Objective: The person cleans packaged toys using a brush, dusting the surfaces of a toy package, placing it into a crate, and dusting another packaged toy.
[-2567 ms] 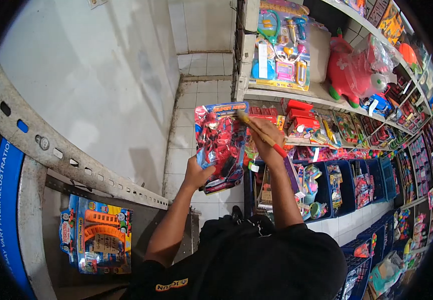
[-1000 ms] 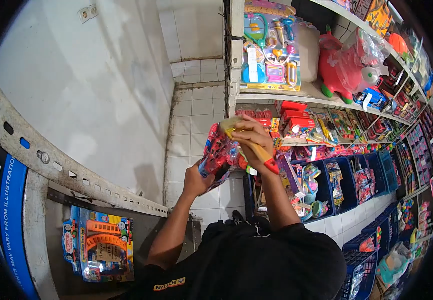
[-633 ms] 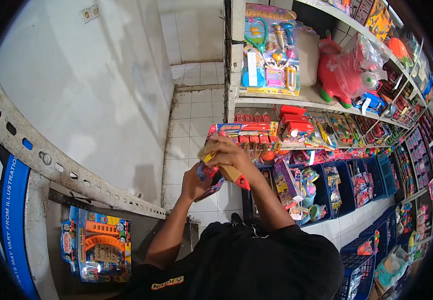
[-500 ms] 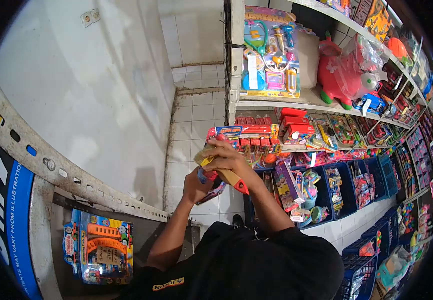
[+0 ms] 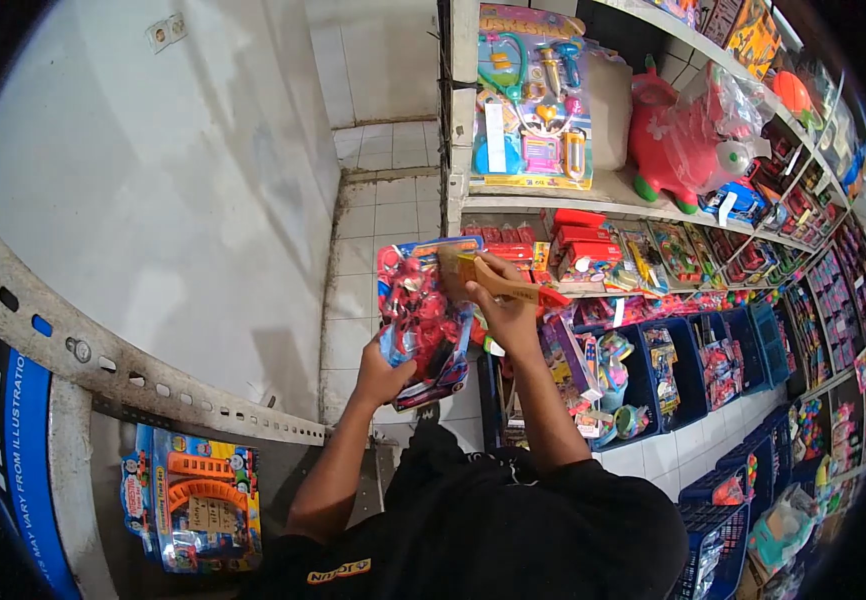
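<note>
Toy pack (image 5: 421,318) sits between the two hands, above the tiled floor (image 5: 351,256). Left hand (image 5: 385,374) closes on the pack's lower left edge, thumb across its front. Right hand (image 5: 506,315) is narrow, gripping a brush (image 5: 509,287); its bristles (image 5: 453,272) overlap the pack's upper right, whether touching or just above, cannot tell.

"MAY VARY FROM ILLUSTRATION" on panel (image 5: 25,440), "JOTUN" on shirt (image 5: 493,530)
</note>
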Available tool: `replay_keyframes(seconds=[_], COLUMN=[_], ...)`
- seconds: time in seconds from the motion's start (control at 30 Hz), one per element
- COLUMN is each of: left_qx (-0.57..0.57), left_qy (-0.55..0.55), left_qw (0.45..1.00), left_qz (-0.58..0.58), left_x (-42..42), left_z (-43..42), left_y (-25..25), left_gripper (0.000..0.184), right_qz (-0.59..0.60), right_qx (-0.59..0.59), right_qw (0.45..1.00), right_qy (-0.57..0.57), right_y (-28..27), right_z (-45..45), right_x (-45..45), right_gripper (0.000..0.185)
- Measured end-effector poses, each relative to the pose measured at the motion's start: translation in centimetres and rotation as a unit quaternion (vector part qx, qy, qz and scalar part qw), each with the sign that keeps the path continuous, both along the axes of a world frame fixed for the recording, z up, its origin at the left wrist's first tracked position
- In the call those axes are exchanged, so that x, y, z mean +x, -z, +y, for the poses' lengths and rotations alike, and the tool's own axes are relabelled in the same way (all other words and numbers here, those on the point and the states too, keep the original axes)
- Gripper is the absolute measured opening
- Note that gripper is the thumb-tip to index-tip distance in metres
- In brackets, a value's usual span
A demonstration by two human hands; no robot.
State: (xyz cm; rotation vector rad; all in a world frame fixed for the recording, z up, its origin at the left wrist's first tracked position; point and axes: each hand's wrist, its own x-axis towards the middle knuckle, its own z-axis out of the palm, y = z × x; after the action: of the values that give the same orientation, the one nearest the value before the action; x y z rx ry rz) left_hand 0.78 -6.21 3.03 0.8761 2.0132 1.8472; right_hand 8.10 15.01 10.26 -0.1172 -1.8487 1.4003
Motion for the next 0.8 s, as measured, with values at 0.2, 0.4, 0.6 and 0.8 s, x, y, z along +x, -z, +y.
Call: replay_keyframes(seconds=[0.2, 0.4, 0.6, 0.8], left_qx=[-0.006, 0.018, 0.047, 0.147], left_qy=[0.024, 0.045, 0.028, -0.026], left_qw=[0.999, 0.998, 0.998, 0.963], left_qz=[-0.020, -0.032, -0.035, -0.226], left_x=[-0.2, -0.2, -0.2, -0.5], left_z=[-0.3, -0.1, 0.4, 0.5], left_y=[0.2, 0.8, 0.2, 0.6], left_gripper=[0.043, 0.043, 0.046, 0.035], right_qz=[-0.014, -0.026, -0.118, 0.023], right_qx=[-0.054, 0.195, 0.214, 0.276], right_qw=[0.998, 0.979, 0.969, 0.895], right_qy=[-0.033, -0.054, -0.048, -0.351], right_y=[-0.7, -1.5, -3.1, -6.9], right_z=[-0.4, 0.3, -1.3, -7.1], right_x=[0.7, 0.6, 1.8, 4.3], right_gripper=[0.044, 0.040, 0.033, 0.017])
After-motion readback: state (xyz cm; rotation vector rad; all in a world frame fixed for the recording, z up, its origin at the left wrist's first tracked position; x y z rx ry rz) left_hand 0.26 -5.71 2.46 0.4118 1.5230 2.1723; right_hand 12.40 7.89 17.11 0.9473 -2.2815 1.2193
